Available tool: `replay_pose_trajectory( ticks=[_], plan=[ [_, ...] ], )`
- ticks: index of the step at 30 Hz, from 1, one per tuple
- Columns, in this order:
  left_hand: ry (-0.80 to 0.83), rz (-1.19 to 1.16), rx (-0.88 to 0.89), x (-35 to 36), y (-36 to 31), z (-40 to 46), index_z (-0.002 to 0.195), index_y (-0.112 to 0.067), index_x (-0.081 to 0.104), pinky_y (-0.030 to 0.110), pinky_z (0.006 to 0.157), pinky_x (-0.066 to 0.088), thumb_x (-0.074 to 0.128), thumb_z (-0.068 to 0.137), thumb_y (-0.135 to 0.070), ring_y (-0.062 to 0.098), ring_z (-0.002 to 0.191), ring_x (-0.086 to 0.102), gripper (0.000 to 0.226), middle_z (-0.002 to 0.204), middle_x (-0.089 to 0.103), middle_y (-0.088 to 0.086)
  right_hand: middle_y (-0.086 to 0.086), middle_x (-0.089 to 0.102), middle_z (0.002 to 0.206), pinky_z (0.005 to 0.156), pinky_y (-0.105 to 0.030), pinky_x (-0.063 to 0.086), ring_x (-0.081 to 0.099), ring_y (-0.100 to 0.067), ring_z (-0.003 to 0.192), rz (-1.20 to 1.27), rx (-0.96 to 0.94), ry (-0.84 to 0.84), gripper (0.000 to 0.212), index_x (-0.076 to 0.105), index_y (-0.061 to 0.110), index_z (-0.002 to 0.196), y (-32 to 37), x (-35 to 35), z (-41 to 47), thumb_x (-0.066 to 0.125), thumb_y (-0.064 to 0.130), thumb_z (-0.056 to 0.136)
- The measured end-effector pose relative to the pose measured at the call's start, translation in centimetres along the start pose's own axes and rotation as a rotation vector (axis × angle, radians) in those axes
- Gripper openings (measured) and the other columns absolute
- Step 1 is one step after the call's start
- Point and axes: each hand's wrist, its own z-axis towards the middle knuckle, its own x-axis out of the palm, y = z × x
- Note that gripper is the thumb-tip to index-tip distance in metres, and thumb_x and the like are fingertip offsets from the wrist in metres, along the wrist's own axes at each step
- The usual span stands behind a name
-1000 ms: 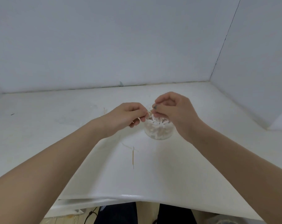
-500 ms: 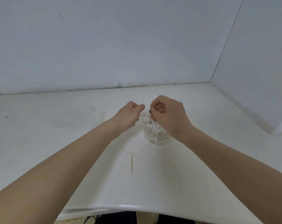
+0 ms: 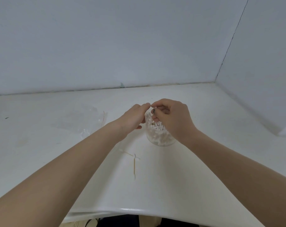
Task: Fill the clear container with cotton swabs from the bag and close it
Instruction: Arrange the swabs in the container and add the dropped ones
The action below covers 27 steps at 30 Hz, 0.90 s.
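Both hands work at the mouth of the swab-filled container.

The container (image 3: 160,136) stands on the table (image 3: 204,169), packed with swabs (image 3: 155,128). The right hand (image 3: 173,118) hangs over its mouth, fingers curled down among the swab tips; whether they pinch one cannot be told. The left hand (image 3: 135,117) curls against the container's left side, fingertips at the rim. Two loose swabs (image 3: 134,164) lie nearer the person. The clear bag (image 3: 83,122) lies flat, well to the left.

Loose swabs (image 3: 134,163) lie before container (image 3: 160,138)
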Motion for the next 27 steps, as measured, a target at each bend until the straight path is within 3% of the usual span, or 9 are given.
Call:
replay_pose_trajectory(
  ticks=[2,5,8,12,17,22,27],
  plan=[
    [-0.018,-0.047,-0.019,-0.1,0.1,0.0,0.115,-0.018,0.059,0.045,0.107,0.050,0.037,0.106,-0.047,0.019,0.113,0.065,0.037,0.109,0.069,0.002,0.000,0.075,0.081,0.072,-0.013,0.053,0.073,-0.007,0.069,0.041,0.019,-0.006,0.018,0.075,0.013,0.100,0.1,0.2,0.1,0.060,0.005,0.094],
    [-0.026,-0.086,-0.039,-0.3,0.2,0.1,0.127,-0.012,0.056,0.045,0.108,0.050,0.037,0.105,-0.049,0.019,0.112,0.066,0.047,0.109,0.069,0.003,0.000,0.074,0.073,0.074,-0.018,0.056,0.073,-0.012,0.069,0.018,0.021,0.037,0.021,0.075,0.015,0.099,-0.1,0.5,-0.2,0.057,0.005,0.093],
    [-0.015,-0.089,-0.036,-0.3,0.3,0.1,0.127,-0.012,0.056,0.044,0.108,0.050,0.038,0.105,-0.050,0.019,0.112,0.066,0.047,0.110,0.069,0.003,0.002,0.075,0.075,0.078,-0.017,0.055,0.072,-0.010,0.073,-0.028,-0.004,0.054,0.024,0.076,0.015,0.103,-0.2,0.5,-0.4,0.056,0.005,0.093],
    [-0.010,-0.088,-0.033,-0.3,0.6,0.3,0.128,-0.013,0.057,0.044,0.107,0.050,0.039,0.104,-0.051,0.018,0.111,0.065,0.048,0.114,0.069,0.002,0.010,0.077,0.090,0.086,-0.015,0.051,0.069,0.000,0.088,-0.047,-0.025,0.068,0.026,0.078,0.023,0.105,0.0,0.5,-0.3,0.059,0.008,0.094],
    [0.046,-0.048,-0.007,0.0,0.9,0.1,0.119,-0.022,0.061,0.041,0.106,0.048,0.039,0.099,-0.057,0.014,0.119,0.062,0.046,0.126,0.068,-0.001,0.012,0.074,0.076,0.073,-0.007,0.045,0.065,0.003,0.076,-0.078,-0.039,0.076,0.023,0.070,0.024,0.105,-0.1,0.2,-0.6,0.058,0.010,0.091],
    [0.065,-0.014,0.017,0.4,1.7,0.0,0.127,-0.026,0.060,0.041,0.104,0.049,0.040,0.084,-0.073,0.012,0.124,0.059,0.067,0.130,0.065,-0.007,0.012,0.076,0.080,0.074,-0.007,0.044,0.065,0.001,0.086,-0.103,-0.034,0.089,0.021,0.068,0.020,0.103,-0.5,0.0,-0.7,0.058,0.008,0.090],
    [-0.005,-0.044,0.010,0.6,2.2,0.2,0.121,-0.026,0.055,0.045,0.106,0.050,0.045,0.097,-0.064,0.015,0.123,0.059,0.046,0.130,0.062,-0.006,0.012,0.074,0.098,0.077,-0.002,0.042,0.064,0.004,0.099,-0.115,-0.026,0.013,0.024,0.065,0.022,0.110,-1.0,-0.4,-0.1,0.059,0.008,0.092]
  ],
)
